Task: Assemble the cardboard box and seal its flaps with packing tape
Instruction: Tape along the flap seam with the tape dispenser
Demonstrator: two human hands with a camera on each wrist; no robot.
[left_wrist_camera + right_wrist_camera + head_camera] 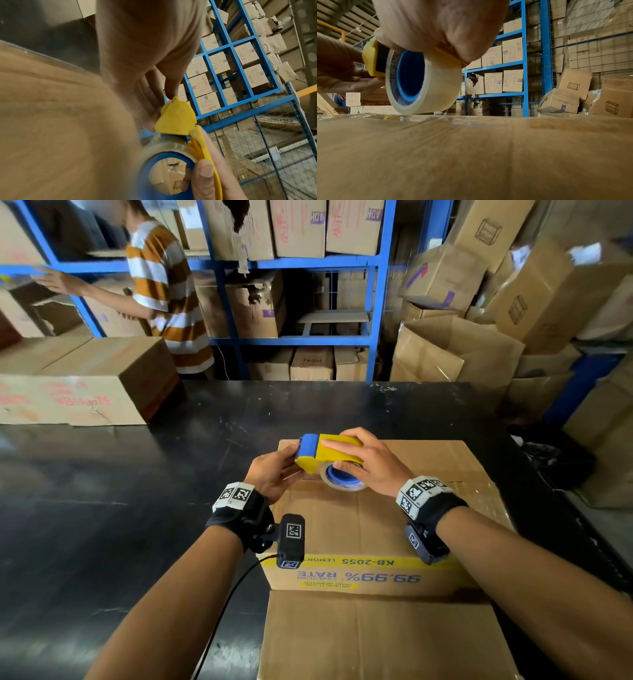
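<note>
A brown cardboard box [404, 529] with closed top flaps stands on the black table [102, 508], a shiny strip of clear tape along its seam [423, 119]. My right hand [363, 463] grips a yellow and blue tape dispenser [325, 451] holding a clear tape roll [342, 479] [426, 83] with a blue core, just above the box top. My left hand [277, 474] pinches the dispenser's blue front end. In the left wrist view my fingers [171, 86] hold the dispenser's yellow tip [176, 117].
A large closed carton [85, 381] lies at the table's far left. Another person in a striped shirt [168, 289] stands at blue shelving [298, 265] full of boxes. Loose cartons [513, 302] pile up at the right. A flat cardboard flap [376, 638] hangs near me.
</note>
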